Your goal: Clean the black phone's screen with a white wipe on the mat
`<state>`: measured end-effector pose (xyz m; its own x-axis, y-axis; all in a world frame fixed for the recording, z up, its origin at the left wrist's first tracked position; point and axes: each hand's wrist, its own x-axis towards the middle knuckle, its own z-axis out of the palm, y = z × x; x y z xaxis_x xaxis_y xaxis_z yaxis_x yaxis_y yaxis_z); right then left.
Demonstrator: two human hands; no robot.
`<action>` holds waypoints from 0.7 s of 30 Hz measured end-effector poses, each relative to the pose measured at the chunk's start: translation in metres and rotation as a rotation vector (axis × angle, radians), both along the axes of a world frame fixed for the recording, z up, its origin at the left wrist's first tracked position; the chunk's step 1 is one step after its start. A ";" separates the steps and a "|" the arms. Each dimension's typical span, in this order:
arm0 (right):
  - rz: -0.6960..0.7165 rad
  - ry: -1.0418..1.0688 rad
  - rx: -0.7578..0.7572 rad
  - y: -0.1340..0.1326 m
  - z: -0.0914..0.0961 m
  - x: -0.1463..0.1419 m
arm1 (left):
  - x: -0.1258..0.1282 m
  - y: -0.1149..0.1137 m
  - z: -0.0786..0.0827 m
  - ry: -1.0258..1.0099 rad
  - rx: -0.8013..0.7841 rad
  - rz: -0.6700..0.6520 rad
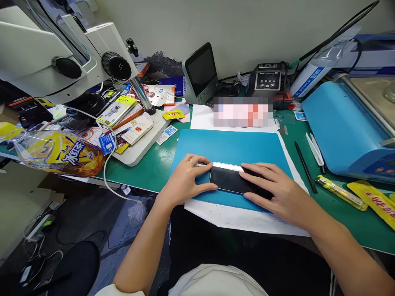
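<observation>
A phone [226, 179] with a dark screen lies lengthwise on a blue mat [228, 144], and a bright white strip shows along its far edge. At the phone's left end, my left hand [187, 176] pinches it with the thumb at the near corner and the fingers at the far corner. My right hand [274, 187] grips the right part, its thumb along the near edge and its fingers over the screen and far edge. That hand covers most of the phone's right end. White paper [222, 216] sticks out from under the mat.
A microscope [117, 65] on a cluttered base stands left, beside a tea bottle [61, 152]. Behind the mat are a small display [200, 70] and a black control box [267, 80]. On the right lie a black pen [305, 166], white tweezers [314, 150] and a blue machine [352, 127].
</observation>
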<state>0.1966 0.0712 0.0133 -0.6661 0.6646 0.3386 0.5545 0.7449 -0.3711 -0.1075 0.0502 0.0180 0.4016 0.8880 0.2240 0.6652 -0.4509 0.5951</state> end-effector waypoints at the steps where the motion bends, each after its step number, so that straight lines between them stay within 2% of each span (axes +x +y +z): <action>1: -0.003 0.001 -0.004 0.000 0.000 0.000 | 0.000 0.000 0.000 0.000 0.001 0.000; 21: 0.006 0.025 -0.009 0.000 -0.001 0.002 | 0.000 0.000 0.001 0.040 -0.026 -0.001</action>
<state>0.1981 0.0708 0.0119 -0.6613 0.6638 0.3495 0.5406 0.7447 -0.3915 -0.1079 0.0498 0.0194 0.4110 0.8927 0.1846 0.6883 -0.4367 0.5793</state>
